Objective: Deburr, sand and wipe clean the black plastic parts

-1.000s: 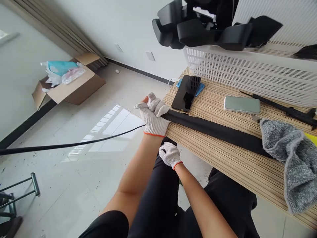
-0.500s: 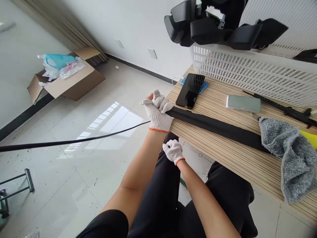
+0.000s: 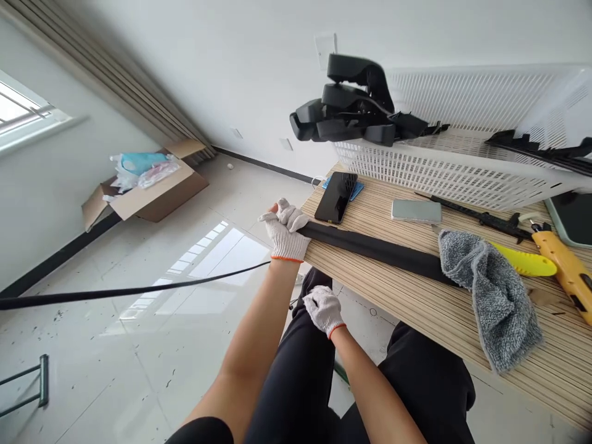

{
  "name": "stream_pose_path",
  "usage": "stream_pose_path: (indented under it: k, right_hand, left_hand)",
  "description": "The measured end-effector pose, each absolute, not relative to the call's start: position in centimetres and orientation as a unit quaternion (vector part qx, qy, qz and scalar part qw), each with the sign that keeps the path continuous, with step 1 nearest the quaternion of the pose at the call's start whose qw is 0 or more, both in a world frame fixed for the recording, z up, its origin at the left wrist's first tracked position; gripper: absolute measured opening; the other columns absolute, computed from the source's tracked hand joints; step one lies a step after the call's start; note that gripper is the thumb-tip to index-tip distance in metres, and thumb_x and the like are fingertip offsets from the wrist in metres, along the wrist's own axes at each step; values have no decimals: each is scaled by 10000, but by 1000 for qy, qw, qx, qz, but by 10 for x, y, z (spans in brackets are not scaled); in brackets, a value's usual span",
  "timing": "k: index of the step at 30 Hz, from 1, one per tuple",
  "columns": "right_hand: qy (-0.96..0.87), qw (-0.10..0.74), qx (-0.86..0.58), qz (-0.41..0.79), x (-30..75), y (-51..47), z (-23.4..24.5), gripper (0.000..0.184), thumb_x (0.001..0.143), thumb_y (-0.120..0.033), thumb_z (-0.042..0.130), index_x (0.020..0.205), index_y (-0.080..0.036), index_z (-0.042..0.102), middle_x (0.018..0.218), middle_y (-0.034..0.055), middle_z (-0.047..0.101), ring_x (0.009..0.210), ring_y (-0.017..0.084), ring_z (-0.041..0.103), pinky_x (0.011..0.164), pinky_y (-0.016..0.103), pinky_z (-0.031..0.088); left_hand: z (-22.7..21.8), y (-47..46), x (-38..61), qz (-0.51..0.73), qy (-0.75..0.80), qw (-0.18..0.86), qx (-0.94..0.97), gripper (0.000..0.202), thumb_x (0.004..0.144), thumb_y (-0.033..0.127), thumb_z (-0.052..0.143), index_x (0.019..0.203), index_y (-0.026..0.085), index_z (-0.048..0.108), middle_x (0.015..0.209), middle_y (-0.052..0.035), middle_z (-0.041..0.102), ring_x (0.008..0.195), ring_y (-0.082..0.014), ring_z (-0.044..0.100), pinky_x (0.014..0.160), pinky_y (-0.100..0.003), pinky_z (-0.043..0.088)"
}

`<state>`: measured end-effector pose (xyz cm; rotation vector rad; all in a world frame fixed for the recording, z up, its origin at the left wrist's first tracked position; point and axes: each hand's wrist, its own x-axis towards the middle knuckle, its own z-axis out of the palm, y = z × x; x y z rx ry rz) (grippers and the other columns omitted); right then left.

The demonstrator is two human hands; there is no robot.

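Note:
In a white knit glove, my left hand (image 3: 285, 229) is closed on a long black strip (image 3: 370, 243) at the table's left end. From the hand, the flat part of the strip lies across the wood to a grey cloth (image 3: 490, 296), which covers its far end. A thin black length (image 3: 139, 290) stretches left from behind my wrist, over the floor. My right hand (image 3: 322, 308), gloved too, is lower, by my dark trouser leg below the table edge. Its fingers are curled together, with a small dark gap between them; whatever they hold, if anything, is hidden.
On the wood-grain table (image 3: 370, 277) lie a black phone (image 3: 337, 197), a pale box-like block (image 3: 416, 211), a yellow-handled tool (image 3: 527, 262) and an orange tool (image 3: 564, 265). Behind stands a white basket (image 3: 416, 179) with black plastic parts (image 3: 351, 111). An open carton (image 3: 157, 191) sits on the floor.
The view has shifted, bringing the orange tool and more of the basket into sight. My left hand keeps its grip on the strip, and my right hand stays curled by my leg.

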<state>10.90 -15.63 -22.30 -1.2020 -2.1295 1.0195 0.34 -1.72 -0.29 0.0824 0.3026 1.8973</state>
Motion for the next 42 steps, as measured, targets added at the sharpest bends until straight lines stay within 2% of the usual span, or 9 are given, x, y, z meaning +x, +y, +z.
stream_pose_path:
  k: [5, 10, 16, 21, 23, 28, 31, 37, 42]
  right_hand:
    - [-774, 229, -472, 354, 94, -149, -227, 358, 983, -397, 574, 693, -250, 724, 837, 41, 746, 918, 205, 653, 906, 301, 456]
    - [-758, 230, -504, 344, 81, -148, -231, 433, 988, -413, 544, 608, -248, 671, 765, 56, 731, 824, 208, 663, 804, 308, 456]
    - [-737, 251, -521, 350, 82, -155, -233, 433, 1012, -394, 504, 658, -251, 708, 778, 61, 738, 858, 210, 683, 843, 305, 468]
    - [-751, 284, -462, 377, 93, -160, -236, 299, 1016, -365, 523, 933, -296, 802, 1066, -2, 787, 1080, 170, 675, 1049, 261, 431]
    - [-752, 286, -455, 382, 94, -160, -236, 292, 1013, -349, 527, 952, -288, 806, 1087, 0, 788, 1107, 169, 669, 1079, 264, 416]
    - [-752, 264, -472, 376, 87, -157, -233, 337, 998, -363, 544, 772, -263, 772, 881, 27, 774, 967, 193, 677, 963, 288, 459]
    - [-751, 249, -488, 368, 82, -156, -231, 384, 996, -376, 543, 686, -248, 730, 840, 49, 756, 915, 205, 679, 945, 310, 451]
    - [-739, 244, -506, 372, 81, -158, -226, 408, 1009, -385, 518, 697, -236, 737, 841, 71, 747, 880, 210, 683, 926, 314, 450]
    - [-735, 272, -479, 395, 90, -164, -225, 307, 1007, -379, 533, 895, -274, 799, 1014, 25, 782, 1008, 183, 681, 955, 269, 463]
  left_hand:
    - [-8, -18, 0, 811, 112, 573, 42, 458, 1071, 431, 398, 773, 150, 603, 440, 86, 327, 320, -57, 291, 330, -166, 273]
    - [-10, -19, -3, 810, 99, 575, 50, 410, 1052, 393, 417, 762, 157, 584, 453, 79, 359, 322, -61, 301, 329, -175, 282]
    - [-12, -19, -6, 810, 103, 575, 58, 346, 1024, 346, 439, 747, 168, 546, 454, 79, 362, 326, -66, 295, 330, -182, 285]
    - [-14, -19, -8, 811, 104, 572, 71, 318, 1010, 332, 468, 738, 176, 524, 458, 81, 360, 331, -66, 303, 337, -180, 291]
    - [-16, -19, -9, 808, 108, 573, 84, 302, 1004, 327, 493, 744, 176, 528, 461, 84, 362, 332, -64, 309, 342, -177, 293]
    - [-17, -18, -11, 809, 116, 570, 83, 316, 1013, 352, 501, 760, 171, 555, 457, 87, 356, 328, -63, 310, 335, -177, 280]
    - [-14, -18, -10, 810, 115, 571, 74, 338, 1028, 364, 460, 774, 166, 563, 449, 85, 358, 325, -64, 309, 335, -172, 278]
    - [-13, -19, -10, 810, 109, 569, 93, 322, 1017, 355, 457, 759, 179, 535, 445, 84, 358, 320, -69, 311, 334, -169, 284]
    - [-14, -18, -11, 813, 109, 563, 102, 300, 1017, 341, 474, 768, 181, 524, 449, 87, 367, 325, -71, 313, 341, -161, 301]
